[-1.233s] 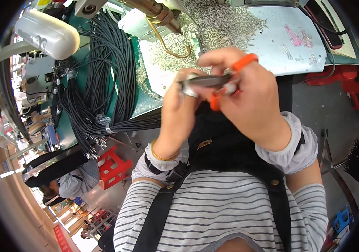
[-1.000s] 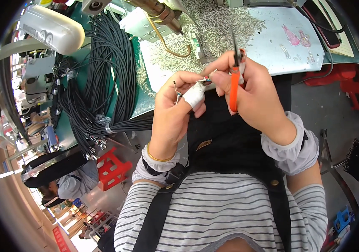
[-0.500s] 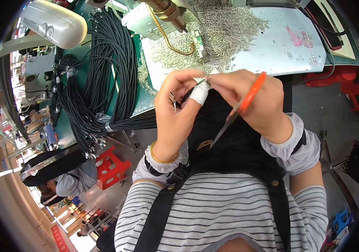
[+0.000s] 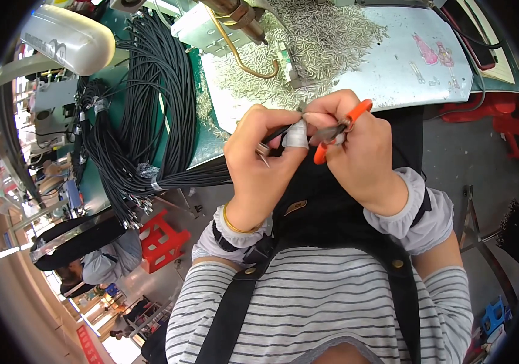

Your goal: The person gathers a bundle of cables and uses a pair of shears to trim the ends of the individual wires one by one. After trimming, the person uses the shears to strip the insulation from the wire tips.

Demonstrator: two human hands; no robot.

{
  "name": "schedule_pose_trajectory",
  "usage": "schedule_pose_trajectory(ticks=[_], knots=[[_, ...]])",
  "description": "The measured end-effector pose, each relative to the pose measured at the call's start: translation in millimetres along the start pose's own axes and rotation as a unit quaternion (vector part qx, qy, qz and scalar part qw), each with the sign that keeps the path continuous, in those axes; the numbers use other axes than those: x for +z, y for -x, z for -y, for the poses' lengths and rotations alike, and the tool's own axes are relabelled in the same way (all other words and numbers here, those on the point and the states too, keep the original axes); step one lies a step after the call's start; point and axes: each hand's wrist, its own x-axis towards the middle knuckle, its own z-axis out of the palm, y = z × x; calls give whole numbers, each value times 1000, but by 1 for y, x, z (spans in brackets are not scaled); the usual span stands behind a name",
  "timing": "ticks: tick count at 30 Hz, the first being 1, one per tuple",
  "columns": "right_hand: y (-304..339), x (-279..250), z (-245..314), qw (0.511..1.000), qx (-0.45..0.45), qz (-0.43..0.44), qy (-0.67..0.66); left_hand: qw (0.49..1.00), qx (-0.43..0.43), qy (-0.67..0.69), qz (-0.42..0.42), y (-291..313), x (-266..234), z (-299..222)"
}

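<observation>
My left hand (image 4: 259, 161) is closed round the end of a black cable (image 4: 276, 134), and thin metal ends (image 4: 263, 153) stick out between its fingers. White tape (image 4: 296, 134) wraps the left thumb. Fingertips of both hands meet at a small dark piece at the cable end, mostly hidden by the fingers. My right hand (image 4: 366, 155) pinches there too, while its palm and fingers hold a hand tool with orange handles (image 4: 359, 110) and blurred metal jaws; its exact kind is unclear. Both hands are above my black apron (image 4: 326, 209), just off the bench edge.
Many small metal pins (image 4: 326, 45) lie heaped on the white board under a machine head (image 4: 244, 21). Bundled black cables (image 4: 168, 79) hang over the bench's left side. A red stool (image 4: 161, 239) stands left, near another person (image 4: 111, 261). A phone (image 4: 472, 36) lies far right.
My right hand has moved slightly left and turned, bringing the orange-handled tool from hanging point-down to lying across the fingers. Both hands stay together at the cable end.
</observation>
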Motion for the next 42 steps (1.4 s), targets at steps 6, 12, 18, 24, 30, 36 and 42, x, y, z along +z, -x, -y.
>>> schedule_pose_trajectory(ticks=[6, 12, 18, 24, 30, 36, 42], knots=[[-6, -5, -1, 848, 291, 73, -437, 959, -175, 218, -36, -3, 0, -12], [1, -10, -2, 943, 172, 69, -276, 882, -263, 392, 3, -5, -10, -6], [11, -19, 3, 968, 158, 195, -2, 927, -181, 326, -24, -2, -7, -9], [18, -11, -4, 972, 150, 172, 51, 940, -194, 282, 11, -9, -7, -8], [13, -15, -11, 919, 314, 138, -193, 854, -315, 412, 37, -33, -14, 23], [-34, 2, -30, 957, 232, 3, -175, 848, -330, 414, 25, -59, -17, 34], [-58, 9, -32, 925, 276, 81, -249, 843, -357, 396, 70, -71, -24, 38]])
